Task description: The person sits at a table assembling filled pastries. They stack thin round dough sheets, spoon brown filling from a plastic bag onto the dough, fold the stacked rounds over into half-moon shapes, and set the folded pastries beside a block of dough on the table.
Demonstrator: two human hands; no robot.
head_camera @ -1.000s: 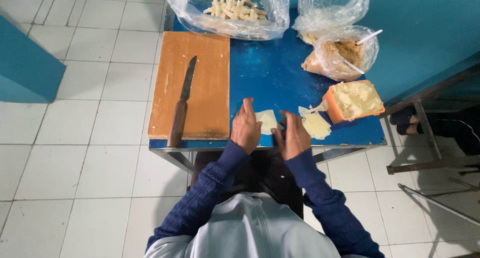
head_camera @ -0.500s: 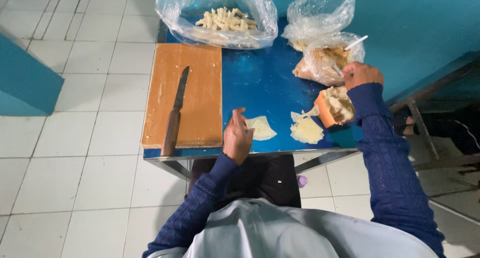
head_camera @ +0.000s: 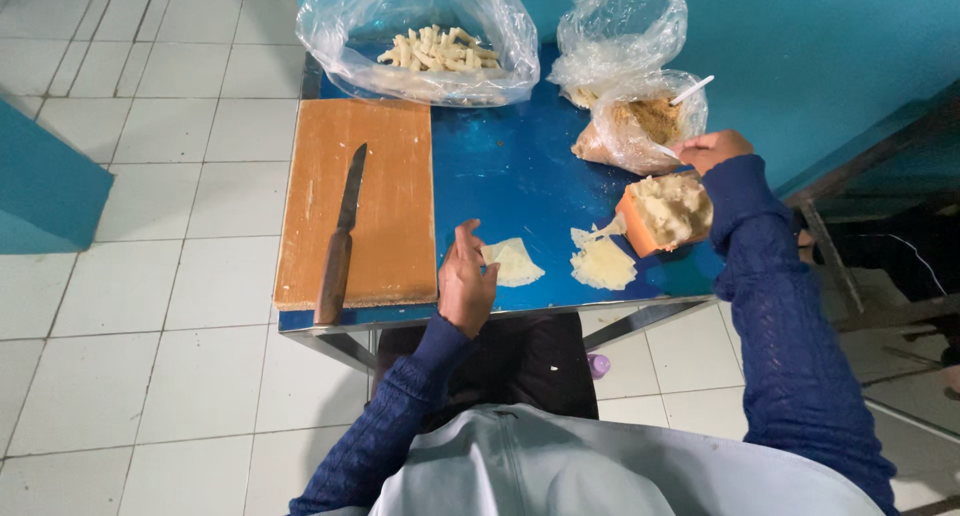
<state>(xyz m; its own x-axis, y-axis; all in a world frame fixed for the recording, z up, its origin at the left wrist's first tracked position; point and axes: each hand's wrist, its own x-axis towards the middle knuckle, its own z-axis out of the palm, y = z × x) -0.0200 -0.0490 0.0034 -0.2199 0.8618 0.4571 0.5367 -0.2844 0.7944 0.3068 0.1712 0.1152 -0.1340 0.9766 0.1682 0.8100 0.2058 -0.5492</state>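
On the left, one knife (head_camera: 338, 244) lies flat on the one wooden board (head_camera: 355, 201), safe from the table (head_camera: 520, 166) edge. My left hand (head_camera: 465, 281) pins one thin dough sheet (head_camera: 512, 262) with loose fingers. A second stack of sheets (head_camera: 602, 264) waits nearby. My right hand (head_camera: 708, 149) pinches a white spoon in a filling bag (head_camera: 640, 131). I count three bags.

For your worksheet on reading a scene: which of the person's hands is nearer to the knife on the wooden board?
Left. The left hand rests just right of the board's edge, near the knife. The right hand is far across, at the bag of filling.
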